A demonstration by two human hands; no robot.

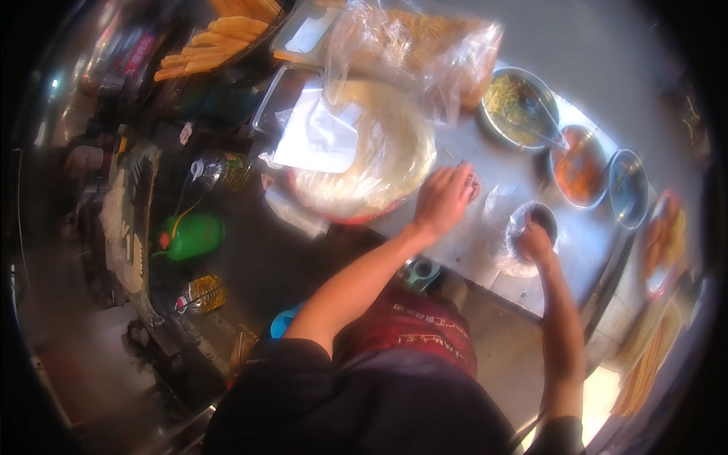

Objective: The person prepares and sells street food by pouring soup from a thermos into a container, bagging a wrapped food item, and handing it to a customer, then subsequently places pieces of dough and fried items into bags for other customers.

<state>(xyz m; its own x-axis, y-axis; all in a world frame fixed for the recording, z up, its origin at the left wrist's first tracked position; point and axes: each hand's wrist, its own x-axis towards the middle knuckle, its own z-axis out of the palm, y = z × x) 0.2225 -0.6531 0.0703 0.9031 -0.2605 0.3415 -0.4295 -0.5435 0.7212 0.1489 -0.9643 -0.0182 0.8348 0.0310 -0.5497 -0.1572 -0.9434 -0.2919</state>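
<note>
My left hand [443, 196] is over the metal counter [472, 250], just right of a large round basin [364, 211] covered with clear plastic. Its fingers are bunched, and blur hides whether something is between them. My right hand [534, 242] reaches into a small round container [547, 219] with a dark inside. Crumpled clear plastic film [515, 266] surrounds that container. The fingertips of this hand are down inside, so their grip is hidden. White plastic bags [321, 139] lie on top of the covered basin.
Metal bowls of yellowish shreds [517, 108] and orange shreds [577, 168] line the counter's far right, beside another bowl [628, 187]. A clear bag of brown food [415, 51] sits behind. Fried dough sticks [216, 45], oil bottles [206, 293] and a green canister [193, 236] are leftward.
</note>
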